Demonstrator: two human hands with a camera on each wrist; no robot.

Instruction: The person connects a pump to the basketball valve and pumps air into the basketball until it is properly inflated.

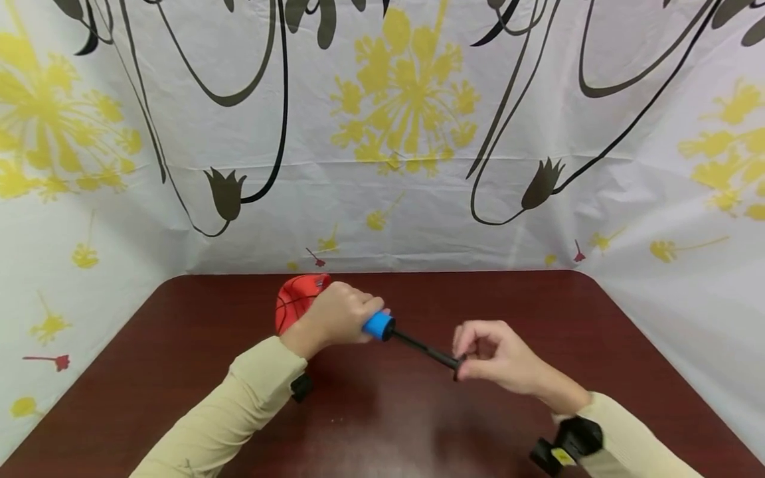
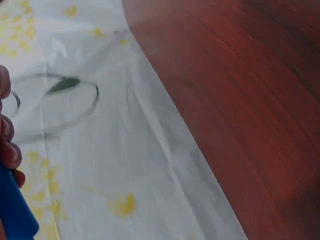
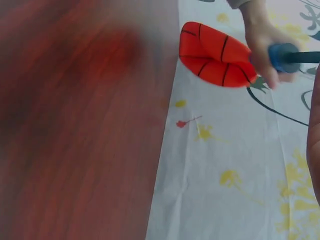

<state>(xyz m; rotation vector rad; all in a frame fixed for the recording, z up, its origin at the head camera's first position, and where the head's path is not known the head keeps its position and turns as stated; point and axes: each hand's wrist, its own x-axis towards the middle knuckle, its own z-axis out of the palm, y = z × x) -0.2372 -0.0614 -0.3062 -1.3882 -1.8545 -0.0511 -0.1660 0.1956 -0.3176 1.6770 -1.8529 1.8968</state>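
Observation:
A blue hand pump (image 1: 378,326) is held above the table, its black rod (image 1: 425,348) drawn out to the right. My left hand (image 1: 340,315) grips the blue barrel, covering most of it. With thumb and fingers, my right hand (image 1: 499,355) pinches the black handle at the rod's end. Behind the left hand hangs a red ball (image 1: 294,302) with black lines, like a small basketball. In the right wrist view the ball (image 3: 217,57) looks limp and folded in. The left hand hides where ball and pump meet. Part of the barrel (image 2: 15,205) enters the left wrist view.
A dark red-brown wooden table (image 1: 394,425) lies under both hands. White cloth (image 1: 382,219) with yellow flowers and dark stems stands behind the table and along its sides. Each wrist wears a black camera, the right one (image 1: 576,438) on a strap.

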